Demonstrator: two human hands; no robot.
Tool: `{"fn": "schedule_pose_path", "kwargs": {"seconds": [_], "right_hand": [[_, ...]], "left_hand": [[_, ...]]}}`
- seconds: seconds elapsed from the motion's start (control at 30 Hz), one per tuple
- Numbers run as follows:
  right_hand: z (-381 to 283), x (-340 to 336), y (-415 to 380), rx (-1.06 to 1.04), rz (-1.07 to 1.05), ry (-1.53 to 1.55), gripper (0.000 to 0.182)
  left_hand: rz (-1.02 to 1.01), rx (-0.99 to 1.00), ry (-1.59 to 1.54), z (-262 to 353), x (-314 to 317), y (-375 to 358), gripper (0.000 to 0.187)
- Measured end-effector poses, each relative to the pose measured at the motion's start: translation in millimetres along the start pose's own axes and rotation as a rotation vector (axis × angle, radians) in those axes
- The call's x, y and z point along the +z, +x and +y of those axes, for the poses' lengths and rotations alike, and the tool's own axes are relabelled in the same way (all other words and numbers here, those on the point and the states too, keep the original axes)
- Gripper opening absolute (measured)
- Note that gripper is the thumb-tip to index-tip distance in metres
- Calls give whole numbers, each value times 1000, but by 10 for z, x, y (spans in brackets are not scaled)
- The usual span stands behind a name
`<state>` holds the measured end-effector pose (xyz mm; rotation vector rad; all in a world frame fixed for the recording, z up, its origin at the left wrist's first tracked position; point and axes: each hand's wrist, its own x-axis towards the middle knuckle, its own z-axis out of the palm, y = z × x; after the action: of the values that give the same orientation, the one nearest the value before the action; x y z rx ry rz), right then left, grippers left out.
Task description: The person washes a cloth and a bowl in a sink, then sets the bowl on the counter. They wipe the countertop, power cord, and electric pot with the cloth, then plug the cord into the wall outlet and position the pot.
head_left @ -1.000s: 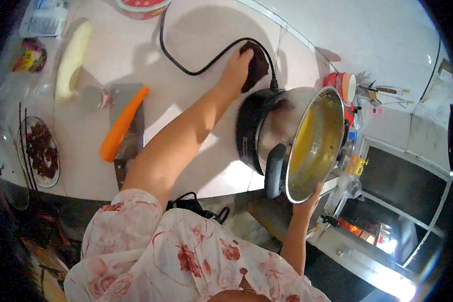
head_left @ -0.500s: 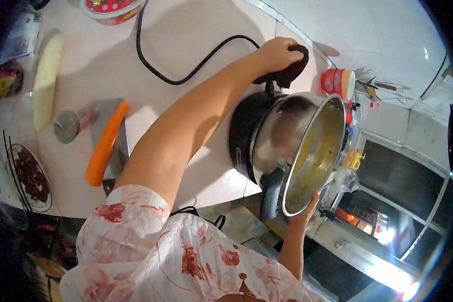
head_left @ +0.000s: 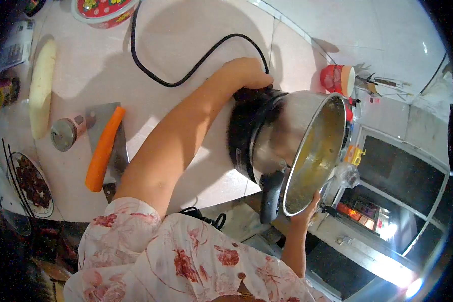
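A metal pot with a black base stands tilted in view, its mouth toward the right. A little yellowish residue or liquid shows inside. One black side handle points toward me. My left hand is closed at the far side of the black base, by the end of a black cord. The dark piece under its fingers is partly hidden and hard to name. At the near side of the pot's rim my right hand grips the edge, its thumb along the rim and its other fingers mostly hidden.
On the counter lie a carrot across a cleaver, a long white radish, a lidded jar and a plate of dark food. A red patterned bowl and stacked bowls stand farther back.
My left hand has moved left and down with the dark piece, from beyond the pot's top side to close against its base. My right hand stays on the rim.
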<state>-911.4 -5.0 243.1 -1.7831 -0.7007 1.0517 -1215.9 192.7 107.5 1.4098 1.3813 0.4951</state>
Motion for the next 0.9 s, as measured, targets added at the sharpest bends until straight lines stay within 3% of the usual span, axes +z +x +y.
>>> {"fn": "schedule_pose_path", "kwargs": {"seconds": [0.17, 0.33, 0.47, 0.57, 0.63, 0.67, 0.73, 0.8, 0.83, 0.87, 0.9], "right_hand": [[88, -200, 100, -33, -23, 31, 50], [44, -88, 39, -17, 6, 35, 51], [62, -118, 72, -25, 24, -21, 53], [7, 30, 1, 28, 95, 27, 53], [3, 24, -2, -8, 82, -32, 54], [3, 16, 0, -6, 85, -32, 54], [-2, 9, 3, 23, 62, -16, 54], [8, -28, 30, 27, 73, -17, 54], [15, -47, 41, 31, 86, -19, 54], [26, -59, 40, 30, 87, -20, 54], [36, -68, 37, 21, 86, 6, 54]], "left_hand": [[106, -63, -55, -171, 170, 224, 32], [116, 26, -5, -149, 162, 315, 29], [19, 71, 116, -155, 136, 279, 29], [27, 28, -106, -172, 132, 173, 27], [407, -37, -325, -141, 141, 115, 26], [404, -37, -324, -121, 165, 119, 26], [455, 266, -605, -53, 210, 141, 30], [294, 542, -507, 29, 316, 194, 34], [212, 614, -280, 48, 414, 322, 35], [69, 394, -67, 213, 308, 160, 35], [15, 348, 32, 303, 197, 95, 34]]}}
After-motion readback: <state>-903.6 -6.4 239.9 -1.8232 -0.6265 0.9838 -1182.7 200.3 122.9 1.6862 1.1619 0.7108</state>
